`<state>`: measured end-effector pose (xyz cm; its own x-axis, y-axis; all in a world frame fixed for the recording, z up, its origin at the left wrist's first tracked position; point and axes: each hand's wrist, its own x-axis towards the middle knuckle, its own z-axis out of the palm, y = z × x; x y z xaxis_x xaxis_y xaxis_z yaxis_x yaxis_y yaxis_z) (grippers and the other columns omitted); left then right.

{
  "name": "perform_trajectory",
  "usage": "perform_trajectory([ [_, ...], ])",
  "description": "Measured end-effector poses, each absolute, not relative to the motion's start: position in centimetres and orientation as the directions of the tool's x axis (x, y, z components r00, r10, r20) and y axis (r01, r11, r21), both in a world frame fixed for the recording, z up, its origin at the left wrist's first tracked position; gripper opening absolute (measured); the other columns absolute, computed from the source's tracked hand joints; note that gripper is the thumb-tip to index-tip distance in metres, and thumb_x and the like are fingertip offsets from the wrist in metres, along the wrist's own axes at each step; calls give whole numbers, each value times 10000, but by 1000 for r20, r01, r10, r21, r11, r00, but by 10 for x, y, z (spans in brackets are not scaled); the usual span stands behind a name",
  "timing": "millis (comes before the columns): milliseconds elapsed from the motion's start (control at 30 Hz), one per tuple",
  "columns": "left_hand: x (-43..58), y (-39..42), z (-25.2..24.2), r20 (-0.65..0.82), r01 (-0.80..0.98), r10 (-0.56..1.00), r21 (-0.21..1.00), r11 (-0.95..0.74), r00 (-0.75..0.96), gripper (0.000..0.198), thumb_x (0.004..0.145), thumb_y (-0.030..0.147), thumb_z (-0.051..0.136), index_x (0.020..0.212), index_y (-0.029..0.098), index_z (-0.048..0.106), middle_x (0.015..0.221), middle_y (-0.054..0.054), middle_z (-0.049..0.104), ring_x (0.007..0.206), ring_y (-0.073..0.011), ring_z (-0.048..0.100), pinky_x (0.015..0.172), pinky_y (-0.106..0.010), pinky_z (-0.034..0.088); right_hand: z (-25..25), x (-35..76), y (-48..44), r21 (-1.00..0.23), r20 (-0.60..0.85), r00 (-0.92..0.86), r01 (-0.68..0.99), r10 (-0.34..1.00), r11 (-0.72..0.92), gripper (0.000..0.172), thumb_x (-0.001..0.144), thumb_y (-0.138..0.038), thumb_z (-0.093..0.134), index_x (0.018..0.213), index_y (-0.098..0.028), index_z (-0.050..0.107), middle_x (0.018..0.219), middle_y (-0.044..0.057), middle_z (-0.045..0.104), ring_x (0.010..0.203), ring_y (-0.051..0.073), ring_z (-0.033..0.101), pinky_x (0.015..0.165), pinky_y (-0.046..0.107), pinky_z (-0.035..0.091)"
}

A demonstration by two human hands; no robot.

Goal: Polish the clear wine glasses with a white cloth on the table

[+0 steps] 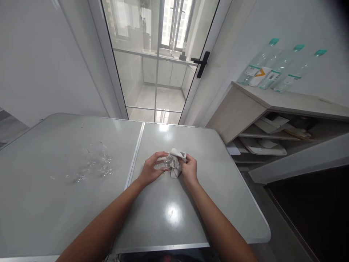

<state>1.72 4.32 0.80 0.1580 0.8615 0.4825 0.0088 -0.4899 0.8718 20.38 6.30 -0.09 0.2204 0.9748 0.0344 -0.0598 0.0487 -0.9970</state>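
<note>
My left hand point(151, 170) is closed around a small clear glass point(161, 164), holding it on its side above the grey table point(169, 211). My right hand point(188, 168) grips a crumpled light grey cloth point(176, 161) that is pressed against the glass's open end. Both hands meet near the middle of the table, just right of its centre seam.
Several clear glasses point(95, 163) stand in a group on the left half of the table. A wooden shelf unit point(275, 120) with papers stands to the right, three plastic bottles point(278, 67) lying on top. A glass door point(160, 62) with a black handle is behind the table.
</note>
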Motion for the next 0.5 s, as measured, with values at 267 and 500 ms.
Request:
perform_trajectory([
  [267, 15, 45, 6, 416, 16, 906, 908, -419, 73, 548, 730, 289, 876, 1223, 234, 643, 1263, -107, 663, 1195, -294, 654, 968, -486, 609, 17, 205, 53, -973, 209, 310, 157, 928, 167, 214, 859, -361, 685, 954, -177, 740, 854, 22, 715, 795, 191, 619, 737, 290, 480],
  [500, 12, 45, 9, 373, -42, 925, 928, -371, 75, 574, 738, 283, 870, 1251, 227, 618, 1258, -108, 665, 1137, -278, 680, 1031, -502, 562, 20, 207, 52, -795, 422, -210, 382, 882, 471, 384, 923, -179, 513, 1267, -238, 673, 1338, 120, 625, 1303, 291, 510, 1161, 478, 320],
])
